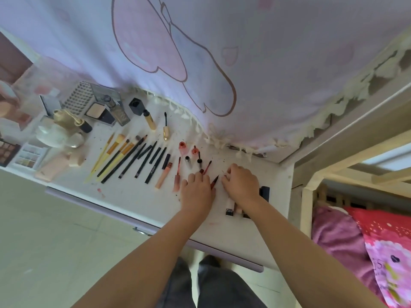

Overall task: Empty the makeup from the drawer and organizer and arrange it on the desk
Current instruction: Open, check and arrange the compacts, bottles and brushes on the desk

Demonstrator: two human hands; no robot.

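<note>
Makeup lies in a row on the white desk (133,196): yellow-handled brushes (113,152), black pencils (144,162), pink lip gloss tubes (163,176) and small open bottles (182,145). My left hand (196,188) rests on the desk with its fingers curled round dark red applicator wands (214,182). My right hand (241,182) is beside it, fingers curled on something small that I cannot make out. Under my right wrist lie several tubes (229,207) and a black case (264,192).
A clear organizer (89,96), powder compact (97,112), eyeshadow palettes (29,155) and jars crowd the desk's left end. A lilac curtain (222,63) hangs behind. A bed frame (311,196) with pink bedding stands right. The drawer handle (140,231) sits below the desk edge.
</note>
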